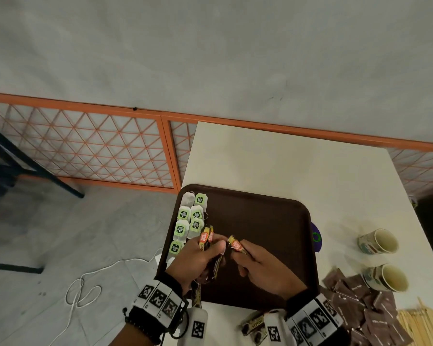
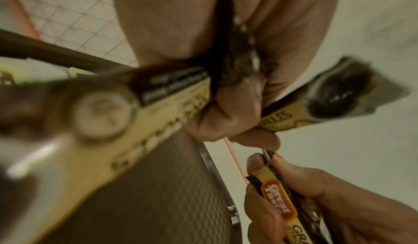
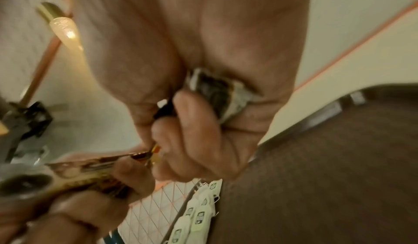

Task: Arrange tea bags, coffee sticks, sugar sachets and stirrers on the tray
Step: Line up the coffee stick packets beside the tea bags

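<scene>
Beside tray (image 1: 273, 208), sugar sachets (image 1: 360, 303), head view only

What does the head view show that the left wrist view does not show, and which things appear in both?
Only the head view shows the green tea bags lined along the tray's left edge, two paper cups, brown sugar sachets and wooden stirrers on the white table.

Only the left wrist view shows the printing on the coffee sticks close up, though blurred.

Both show the left hand and right hand each gripping coffee sticks above the brown tray.
</scene>
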Action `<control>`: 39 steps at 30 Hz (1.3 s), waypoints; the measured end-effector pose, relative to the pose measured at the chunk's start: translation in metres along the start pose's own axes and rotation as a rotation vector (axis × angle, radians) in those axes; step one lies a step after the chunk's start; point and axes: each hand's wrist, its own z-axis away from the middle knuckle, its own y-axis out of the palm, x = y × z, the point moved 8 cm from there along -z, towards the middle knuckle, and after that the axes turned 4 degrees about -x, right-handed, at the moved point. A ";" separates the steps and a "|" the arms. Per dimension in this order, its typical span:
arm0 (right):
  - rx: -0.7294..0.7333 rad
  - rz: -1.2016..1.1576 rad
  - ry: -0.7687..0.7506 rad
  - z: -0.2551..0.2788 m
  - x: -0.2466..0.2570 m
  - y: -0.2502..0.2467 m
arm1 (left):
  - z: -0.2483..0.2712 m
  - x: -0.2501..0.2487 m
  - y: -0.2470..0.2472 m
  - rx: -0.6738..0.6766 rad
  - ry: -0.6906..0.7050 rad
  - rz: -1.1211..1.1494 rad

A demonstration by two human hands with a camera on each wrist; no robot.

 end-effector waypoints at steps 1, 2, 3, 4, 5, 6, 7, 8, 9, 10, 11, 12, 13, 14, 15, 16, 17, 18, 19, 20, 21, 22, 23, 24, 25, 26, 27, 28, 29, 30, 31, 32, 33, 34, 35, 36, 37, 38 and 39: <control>0.031 0.122 -0.042 -0.002 0.003 0.001 | -0.001 -0.001 0.003 0.025 0.026 -0.061; 0.057 0.200 -0.064 -0.004 0.004 0.003 | -0.002 -0.001 0.005 0.032 0.047 -0.105; 0.074 0.231 -0.063 -0.006 0.004 0.004 | -0.004 -0.001 0.005 0.012 0.061 -0.135; 0.086 0.226 -0.058 -0.009 0.006 0.006 | -0.007 0.000 0.004 -0.023 0.073 -0.153; 0.099 0.205 -0.050 -0.011 0.007 0.008 | -0.009 0.001 0.002 -0.064 0.085 -0.155; 0.115 0.190 -0.037 -0.013 0.007 0.010 | -0.011 0.002 -0.001 -0.107 0.087 -0.141; 0.128 0.196 -0.021 -0.016 0.006 0.010 | -0.013 0.004 -0.007 -0.157 0.075 -0.107; 0.129 0.218 -0.010 -0.019 0.003 0.009 | -0.014 0.007 -0.014 -0.218 0.051 -0.046; 0.123 0.241 -0.001 -0.022 -0.001 0.006 | -0.015 0.011 -0.024 -0.284 0.021 0.028; 0.107 0.250 0.008 -0.027 -0.006 0.001 | -0.014 0.014 -0.035 -0.349 -0.004 0.093; 0.076 0.236 0.026 -0.033 -0.012 -0.006 | -0.013 0.016 -0.046 -0.404 -0.016 0.129; 0.029 0.223 0.041 -0.041 -0.018 -0.015 | -0.012 0.016 -0.055 -0.437 -0.015 0.142; -0.033 0.242 0.050 -0.052 -0.024 -0.026 | -0.012 0.016 -0.061 -0.451 -0.012 0.143; -0.102 0.297 0.049 -0.064 -0.029 -0.038 | -0.011 0.015 -0.066 -0.453 -0.006 0.132; -0.160 0.356 0.048 -0.078 -0.032 -0.047 | -0.009 0.014 -0.069 -0.452 -0.004 0.114; -0.195 0.379 0.051 -0.092 -0.034 -0.053 | -0.008 0.014 -0.070 -0.451 -0.004 0.096; -0.210 0.369 0.054 -0.107 -0.035 -0.056 | -0.006 0.015 -0.070 -0.450 -0.008 0.082; -0.213 0.345 0.051 -0.120 -0.035 -0.057 | -0.006 0.016 -0.070 -0.450 -0.012 0.074; -0.223 0.333 0.050 -0.132 -0.034 -0.059 | -0.005 0.017 -0.069 -0.453 -0.019 0.075; -0.262 0.343 0.042 -0.140 -0.034 -0.065 | -0.004 0.019 -0.069 -0.456 -0.025 0.082; -0.330 0.373 0.032 -0.145 -0.033 -0.075 | -0.004 0.020 -0.070 -0.461 -0.030 0.090; -0.410 0.403 0.013 -0.145 -0.032 -0.086 | -0.003 0.023 -0.071 -0.466 -0.036 0.094; -0.476 0.430 -0.010 -0.143 -0.031 -0.094 | -0.003 0.024 -0.072 -0.469 -0.043 0.089; -0.510 0.466 -0.041 -0.138 -0.030 -0.096 | -0.004 0.026 -0.073 -0.468 -0.049 0.083; -0.507 0.514 -0.077 -0.136 -0.030 -0.095 | -0.004 0.028 -0.074 -0.463 -0.058 0.081; -0.484 0.571 -0.112 -0.134 -0.030 -0.089 | -0.004 0.029 -0.074 -0.456 -0.070 0.085; -0.457 0.622 -0.139 -0.134 -0.031 -0.081 | -0.005 0.030 -0.075 -0.451 -0.080 0.086; -0.439 0.653 -0.152 -0.136 -0.033 -0.075 | -0.005 0.031 -0.075 -0.448 -0.085 0.085; -0.429 0.656 -0.149 -0.140 -0.035 -0.069 | -0.005 0.031 -0.075 -0.447 -0.087 0.083; -0.423 0.640 -0.137 -0.145 -0.037 -0.065 | -0.005 0.031 -0.075 -0.444 -0.084 0.083; -0.417 0.624 -0.127 -0.152 -0.037 -0.062 | -0.005 0.031 -0.076 -0.441 -0.078 0.085; -0.413 0.620 -0.127 -0.160 -0.035 -0.059 | -0.003 0.031 -0.077 -0.438 -0.074 0.087; -0.414 0.626 -0.140 -0.166 -0.032 -0.056 | -0.002 0.030 -0.078 -0.436 -0.073 0.088; -0.421 0.632 -0.162 -0.172 -0.028 -0.053 | -0.001 0.031 -0.080 -0.435 -0.077 0.087; -0.437 0.643 -0.193 -0.176 -0.024 -0.052 | 0.000 0.031 -0.082 -0.436 -0.083 0.085; -0.456 0.658 -0.227 -0.180 -0.019 -0.052 | 0.001 0.032 -0.085 -0.439 -0.088 0.085; -0.467 0.672 -0.251 -0.183 -0.016 -0.052 | 0.001 0.033 -0.088 -0.442 -0.091 0.088; -0.469 0.686 -0.259 -0.186 -0.014 -0.052 | 0.001 0.034 -0.091 -0.444 -0.095 0.096; -0.465 0.700 -0.258 -0.189 -0.013 -0.053 | 0.001 0.035 -0.093 -0.446 -0.098 0.104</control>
